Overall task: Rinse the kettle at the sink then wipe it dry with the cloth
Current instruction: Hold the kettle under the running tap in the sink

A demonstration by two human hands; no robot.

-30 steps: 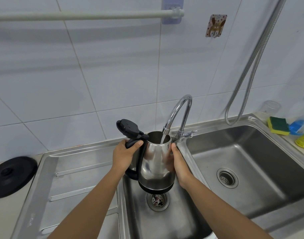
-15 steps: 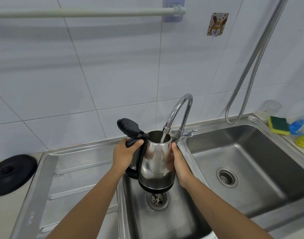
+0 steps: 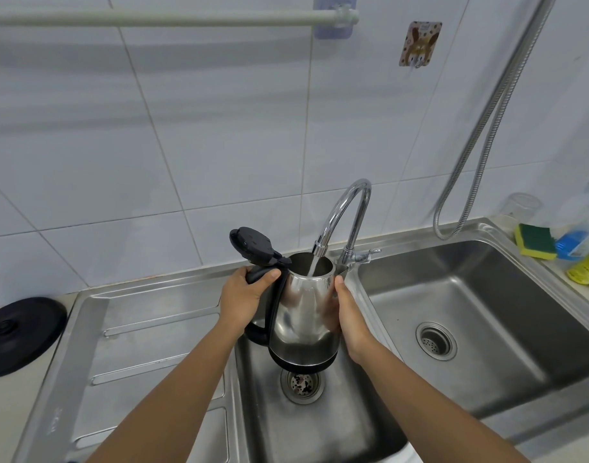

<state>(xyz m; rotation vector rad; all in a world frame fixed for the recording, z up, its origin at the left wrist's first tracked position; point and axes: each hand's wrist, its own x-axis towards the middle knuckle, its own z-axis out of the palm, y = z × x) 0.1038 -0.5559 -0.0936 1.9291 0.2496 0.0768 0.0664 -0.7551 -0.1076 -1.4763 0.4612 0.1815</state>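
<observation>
A shiny steel kettle (image 3: 303,315) with a black handle and its black lid (image 3: 251,243) flipped open is held upright above the small left sink basin (image 3: 319,426). My left hand (image 3: 244,297) grips the black handle. My right hand (image 3: 348,315) is pressed flat against the kettle's right side. Water runs from the curved chrome tap (image 3: 348,208) straight into the kettle's open mouth. No cloth is in view.
The black kettle base (image 3: 22,335) lies on the counter at far left, beside the ribbed draining board (image 3: 146,342). The large right basin (image 3: 470,315) has a drain. A green-yellow sponge (image 3: 535,240), bottles and a glass stand at right. A metal hose (image 3: 487,135) hangs down.
Almost nothing has moved. The kettle stays under the running tap with both hands in the same grip; the view has shifted very slightly.
</observation>
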